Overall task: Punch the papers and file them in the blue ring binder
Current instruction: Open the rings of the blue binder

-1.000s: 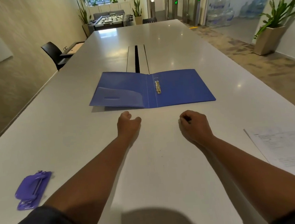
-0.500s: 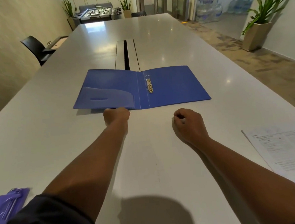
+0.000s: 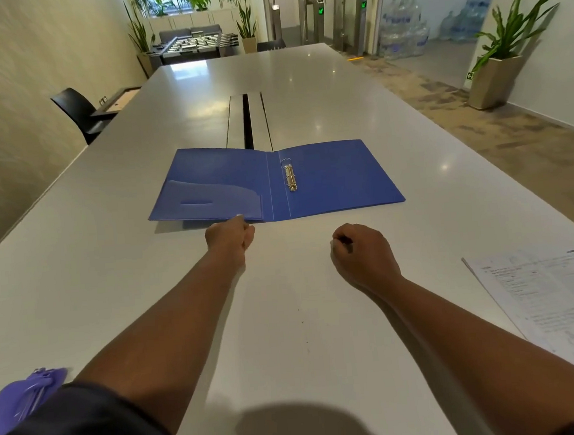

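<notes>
The blue binder (image 3: 272, 180) lies open mid-desk; the left hand (image 3: 229, 236) pinches its near edge, so pull it closer slowly and flat; the right hand (image 3: 362, 251) rests curled, its grip holding nothing.

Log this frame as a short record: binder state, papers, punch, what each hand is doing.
binder: blue ring binder lies open and flat, rings empty
papers: papers at right, not yet filed
punch: purple hole punch near left, untouched
left hand: left hand pinches the binder's near edge
right hand: right hand curled on the table, holds nothing
</notes>
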Motion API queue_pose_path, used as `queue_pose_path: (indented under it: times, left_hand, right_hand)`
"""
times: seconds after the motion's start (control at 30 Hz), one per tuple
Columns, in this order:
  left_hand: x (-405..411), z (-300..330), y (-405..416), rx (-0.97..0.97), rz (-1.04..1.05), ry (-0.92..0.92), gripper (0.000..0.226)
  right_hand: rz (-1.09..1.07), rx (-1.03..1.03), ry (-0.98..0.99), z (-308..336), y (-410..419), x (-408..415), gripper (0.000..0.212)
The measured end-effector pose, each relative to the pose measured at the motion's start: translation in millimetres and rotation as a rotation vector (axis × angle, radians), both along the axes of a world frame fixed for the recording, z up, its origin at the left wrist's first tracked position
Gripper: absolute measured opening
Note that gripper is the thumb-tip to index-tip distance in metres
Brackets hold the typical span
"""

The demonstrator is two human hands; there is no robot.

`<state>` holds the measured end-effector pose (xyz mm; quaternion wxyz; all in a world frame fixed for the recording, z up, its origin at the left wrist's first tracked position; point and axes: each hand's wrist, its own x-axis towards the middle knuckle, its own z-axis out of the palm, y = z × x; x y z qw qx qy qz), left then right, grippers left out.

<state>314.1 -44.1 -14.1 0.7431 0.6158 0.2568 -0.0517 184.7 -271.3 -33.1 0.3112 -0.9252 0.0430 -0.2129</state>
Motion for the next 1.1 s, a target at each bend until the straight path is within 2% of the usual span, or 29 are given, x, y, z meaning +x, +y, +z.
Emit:
queue_pose_path:
  times: [0.17, 0.4, 0.57, 0.7, 0.77, 0.83, 0.9, 0.93, 1.03, 1.1]
  left_hand:
    - [11, 2, -1, -0.097, -0.011, 0.054, 0.025]
    - [17, 8, -4, -0.026, 0.004, 0.099, 0.022]
    - [-26, 7, -9, 0.074, -0.008, 0.014, 0.022]
    - [-74, 0, 0, 0.080, -0.016, -0.020, 0.016]
    - [-99, -2, 7, 0.090, -0.020, -0.055, 0.020]
    - [-126, -5, 13, 0.144, -0.049, -0.085, 0.025]
    - [-153, -5, 19, 0.174, -0.075, -0.114, 0.020]
    - [-164, -4, 22, 0.180, -0.082, -0.121, 0.017]
    - [-196, -1, 30, 0.203, -0.084, -0.119, 0.011]
    - [-215, 0, 34, 0.213, -0.087, -0.101, 0.009]
  right_hand:
    - [-0.015, 0.009, 0.020, -3, -3, 8, 0.011]
    - [-0.020, 0.007, 0.038, -2, -2, 8, 0.009]
    - [-0.073, -0.050, -0.045, 2, 3, -4, 0.011]
    - [-0.053, -0.162, -0.083, 6, 13, -25, 0.026]
    - [-0.058, -0.134, -0.065, 6, 22, -39, 0.025]
    - [-0.063, -0.103, -0.019, 6, 31, -52, 0.015]
    - [-0.039, -0.080, 0.059, 8, 37, -61, 0.016]
    - [-0.020, -0.071, 0.100, 9, 40, -62, 0.018]
    - [0.021, -0.045, 0.213, 16, 44, -62, 0.039]
    - [0.035, -0.015, 0.254, 20, 47, -64, 0.037]
